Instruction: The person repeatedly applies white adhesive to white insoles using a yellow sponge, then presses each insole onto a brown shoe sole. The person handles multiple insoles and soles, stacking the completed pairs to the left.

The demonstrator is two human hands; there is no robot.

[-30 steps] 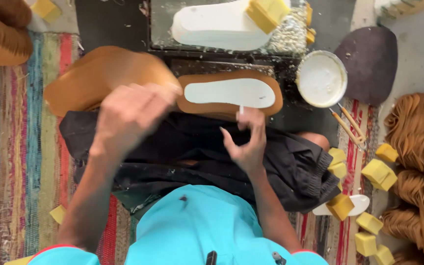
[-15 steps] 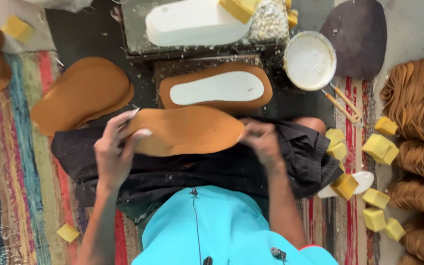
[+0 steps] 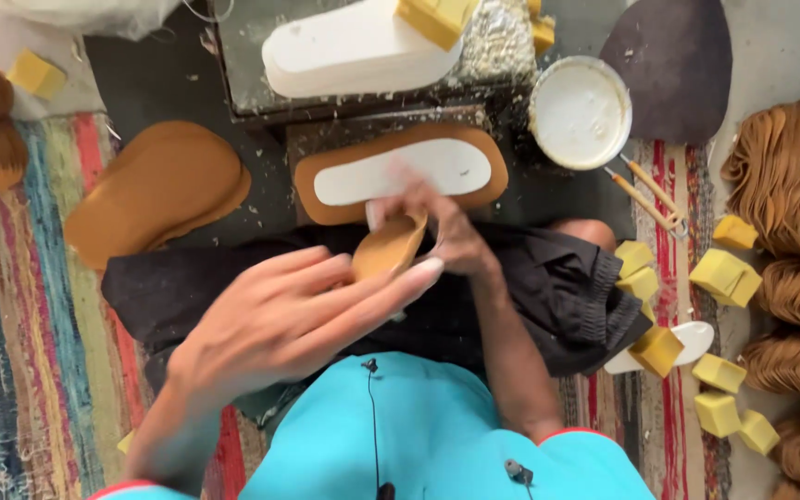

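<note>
My left hand [image 3: 289, 319] lies flat, fingers stretched out, against a tan leather sole piece [image 3: 389, 246] held over my lap. My right hand [image 3: 446, 227] grips the far end of that same piece, which curls between both hands. Just beyond them a tan sole with a white insole [image 3: 400, 173] glued on top lies on a dark work block. Black cloth [image 3: 557, 287] covers my knees.
A stack of tan soles [image 3: 155, 190] lies left. A white foam sole stack [image 3: 358, 51] sits on a far slab. A white round bowl [image 3: 581, 111], two small tools [image 3: 650, 194], yellow foam blocks [image 3: 719, 273] and piles of tan soles [image 3: 789, 176] are right, on a striped rug.
The tan piece, held flat across my lap before, is now curled between my hands. My left hand has come closer to the camera; my right hand has shifted left and up.
</note>
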